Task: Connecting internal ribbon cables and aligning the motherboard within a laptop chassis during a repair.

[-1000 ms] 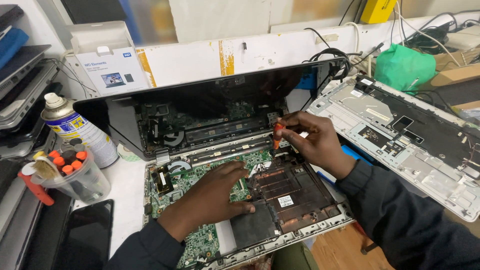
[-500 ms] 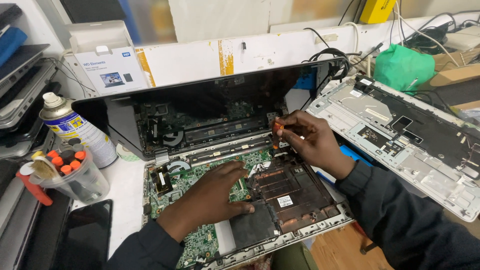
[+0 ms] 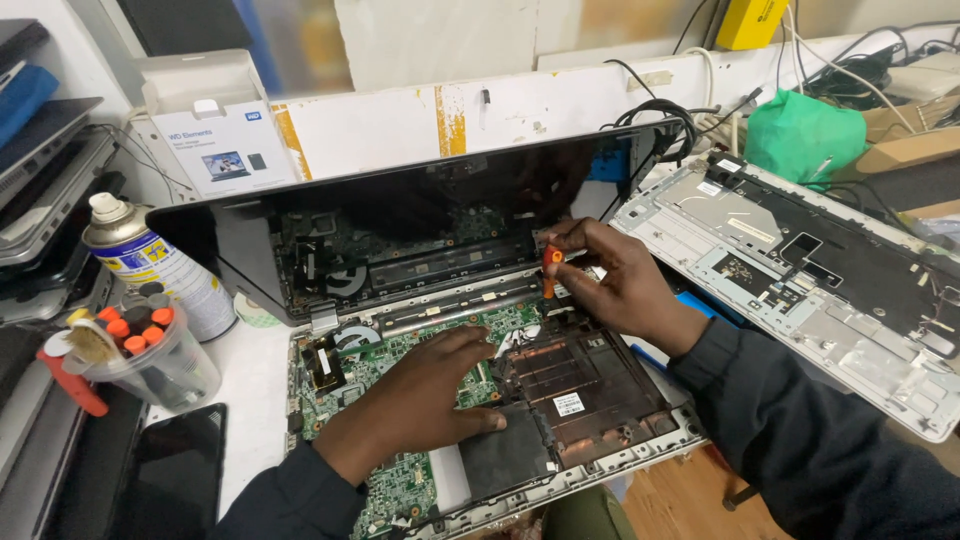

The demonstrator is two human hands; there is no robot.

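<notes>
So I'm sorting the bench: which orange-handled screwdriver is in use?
The orange screwdriver pinched upright in the right hand near the laptop's hinge; the others stand in the plastic cup at left.

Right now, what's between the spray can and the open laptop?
In the head view, a clear cup of orange-capped tools stands between the spray can and the open laptop, on the white table.

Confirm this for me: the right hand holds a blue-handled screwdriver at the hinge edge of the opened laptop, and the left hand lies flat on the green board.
Not quite. The head view shows the screwdriver handle is orange, not blue. The rest stands: right hand holds it at the opened laptop hinge edge, left hand flat on the green board.
</notes>
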